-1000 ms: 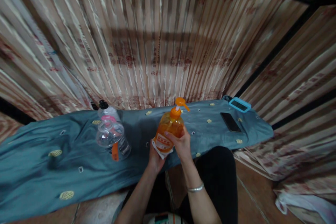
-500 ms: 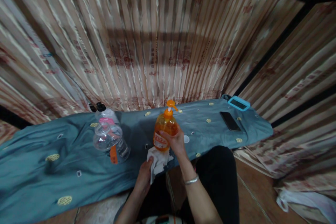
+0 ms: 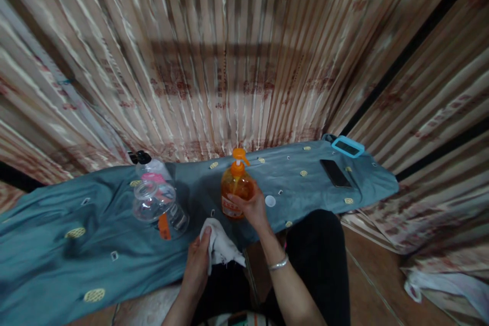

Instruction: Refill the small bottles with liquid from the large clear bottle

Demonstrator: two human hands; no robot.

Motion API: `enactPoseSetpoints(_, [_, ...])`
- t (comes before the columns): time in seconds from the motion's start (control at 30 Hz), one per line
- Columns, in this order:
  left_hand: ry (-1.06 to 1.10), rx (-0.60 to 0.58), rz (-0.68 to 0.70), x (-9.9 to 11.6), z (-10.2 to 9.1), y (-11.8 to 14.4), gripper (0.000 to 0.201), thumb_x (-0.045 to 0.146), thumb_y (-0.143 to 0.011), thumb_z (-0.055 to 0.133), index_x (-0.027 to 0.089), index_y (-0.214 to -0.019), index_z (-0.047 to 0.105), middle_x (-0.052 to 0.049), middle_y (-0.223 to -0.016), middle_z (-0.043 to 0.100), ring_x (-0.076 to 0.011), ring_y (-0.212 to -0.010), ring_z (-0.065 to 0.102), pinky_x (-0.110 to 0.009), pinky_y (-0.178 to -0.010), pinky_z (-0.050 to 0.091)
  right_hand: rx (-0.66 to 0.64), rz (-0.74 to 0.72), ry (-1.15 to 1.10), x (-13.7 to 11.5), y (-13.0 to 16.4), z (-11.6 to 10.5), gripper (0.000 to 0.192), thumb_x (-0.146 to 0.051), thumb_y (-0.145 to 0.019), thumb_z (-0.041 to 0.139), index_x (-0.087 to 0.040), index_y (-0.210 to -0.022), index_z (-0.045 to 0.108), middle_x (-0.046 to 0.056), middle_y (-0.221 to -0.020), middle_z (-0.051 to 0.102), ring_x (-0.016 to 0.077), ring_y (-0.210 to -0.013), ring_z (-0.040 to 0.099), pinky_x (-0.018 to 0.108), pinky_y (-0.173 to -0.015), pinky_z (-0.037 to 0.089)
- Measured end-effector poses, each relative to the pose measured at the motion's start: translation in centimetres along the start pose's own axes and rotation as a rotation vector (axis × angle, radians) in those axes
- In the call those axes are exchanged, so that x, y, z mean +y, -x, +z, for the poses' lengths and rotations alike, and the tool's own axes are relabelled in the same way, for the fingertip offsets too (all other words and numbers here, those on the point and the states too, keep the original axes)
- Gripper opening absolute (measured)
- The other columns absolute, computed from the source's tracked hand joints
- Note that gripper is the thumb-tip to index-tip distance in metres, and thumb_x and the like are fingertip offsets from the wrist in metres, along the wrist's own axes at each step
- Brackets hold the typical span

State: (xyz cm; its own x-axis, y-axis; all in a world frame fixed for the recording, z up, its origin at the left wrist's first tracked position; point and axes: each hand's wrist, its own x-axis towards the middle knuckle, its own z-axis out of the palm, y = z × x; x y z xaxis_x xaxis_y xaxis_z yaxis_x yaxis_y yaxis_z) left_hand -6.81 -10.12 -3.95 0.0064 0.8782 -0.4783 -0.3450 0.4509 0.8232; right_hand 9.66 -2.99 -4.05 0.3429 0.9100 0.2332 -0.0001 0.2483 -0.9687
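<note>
Right grip [image 3: 252, 208] clasps the orange bottle [image 3: 234, 187] from the right.

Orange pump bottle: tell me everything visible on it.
The pump bottle looks like see-through plastic with orange liquid inside. An orange pump head sits raised, its white stem showing. The label is low in front, unreadable. Roughly upright above the teal fabric, base contact unclear; the right hand grips its right side.

No legible lettering anywhere
</note>
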Motion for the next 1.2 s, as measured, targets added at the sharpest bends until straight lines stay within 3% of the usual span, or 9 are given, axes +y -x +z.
enactPoseSetpoints(0.37, [-0.030,-0.080,0.164,0.8,2.8,1.0,0.066,0.074,-0.061,0.076,0.014,-0.089,0.076,-0.012,-0.093,0.081,-0.0358,-0.104,0.074,-0.049,-0.100,0.056,-0.051,-0.076,0.186,-1.8,1.7,-2.2,0.099,-0.048,-0.073,0.085,-0.019,-0.152,0.035,0.018,-0.147,0.055,0.0329,-0.134,0.056,0.057,-0.111,0.044])
enactPoseSetpoints(0.47, [-0.103,-0.095,0.215,0.2,2.8,0.9,0.070,0.079,-0.067,0.068,0.013,-0.091,0.077,-0.012,-0.095,0.081,-0.0358,-0.108,0.072,-0.049,-0.106,0.052,-0.068,-0.156,0.224,-3.7,4.4,-4.4,0.073,-0.051,-0.093,0.062,-0.024,-0.155,0.034,0.014,-0.158,0.045,0.0271,-0.146,0.044,0.052,-0.119,0.036])
enactPoseSetpoints(0.57, [-0.099,-0.214,0.222,-0.3,3.6,1.3,0.071,0.078,-0.076,0.060,0.013,-0.097,0.077,-0.013,-0.097,0.080,-0.0344,-0.111,0.070,-0.047,-0.105,0.052,-0.213,-0.239,0.299,-5.5,7.4,-5.9,0.088,-0.054,-0.077,0.080,-0.034,-0.153,0.041,0.006,-0.158,0.047,0.0275,-0.148,0.042,0.046,-0.120,0.038])
enactPoseSetpoints(0.63, [-0.017,-0.353,0.239,-0.4,4.4,1.9,0.073,0.078,-0.079,0.056,0.013,-0.106,0.076,-0.014,-0.102,0.079,-0.0330,-0.113,0.069,-0.048,-0.107,0.051,-0.226,-0.265,0.361,-5.9,8.4,-6.1,0.067,-0.040,-0.080,0.080,-0.035,-0.142,0.056,0.005,-0.156,0.051,0.0251,-0.144,0.047,0.040,-0.117,0.042])
enactPoseSetpoints(0.7, [0.005,-0.468,0.284,-0.1,4.8,2.5,0.070,0.074,-0.083,0.055,0.015,-0.117,0.073,-0.014,-0.111,0.077,-0.0323,-0.117,0.066,-0.049,-0.110,0.049,-0.166,-0.291,0.389,-5.7,8.4,-5.9,0.034,-0.027,-0.094,0.064,-0.032,-0.128,0.068,0.006,-0.141,0.065,0.0188,-0.131,0.060,0.034,-0.111,0.047])
enactPoseSetpoints(0.8, [-0.111,-0.572,0.320,0.5,4.8,3.2,0.064,0.068,-0.087,0.057,0.018,-0.124,0.071,-0.012,-0.119,0.075,-0.0337,-0.124,0.063,-0.047,-0.113,0.045,-0.052,-0.300,0.388,-5.3,7.1,-5.5,0.023,-0.023,-0.099,0.053,-0.025,-0.110,0.073,0.006,-0.112,0.076,0.0138,-0.108,0.071,0.027,-0.097,0.054])
enactPoseSetpoints(0.93, [-0.135,-0.534,0.319,0.9,4.9,3.6,0.057,0.061,-0.088,0.061,0.021,-0.129,0.068,-0.010,-0.133,0.070,-0.0327,-0.131,0.059,-0.046,-0.120,0.038,-0.068,-0.315,0.383,-6.3,6.6,-5.1,0.025,-0.030,-0.100,0.054,-0.026,-0.118,0.070,0.006,-0.117,0.075,0.0141,-0.112,0.069,0.028,-0.100,0.053])
enactPoseSetpoints(1.07, [0.060,-0.592,0.297,0.9,5.8,3.6,0.066,0.067,-0.089,0.055,0.023,-0.138,0.062,-0.011,-0.145,0.061,-0.0322,-0.134,0.057,-0.049,-0.120,0.038,-0.132,-0.344,0.403,-6.9,7.9,-4.7,0.072,-0.036,-0.085,0.075,-0.028,-0.151,0.047,0.008,-0.158,0.048,0.0227,-0.148,0.042,0.038,-0.120,0.037])
enactPoseSetpoints(1.2, [0.036,-0.675,0.317,1.5,5.6,3.8,0.064,0.062,-0.090,0.059,0.025,-0.141,0.059,-0.012,-0.144,0.062,-0.0305,-0.130,0.061,-0.048,-0.116,0.043,-0.094,-0.315,0.362,-6.4,7.8,-4.9,0.040,-0.024,-0.091,0.065,-0.031,-0.130,0.068,0.003,-0.133,0.070,0.0171,-0.126,0.063,0.030,-0.110,0.046])
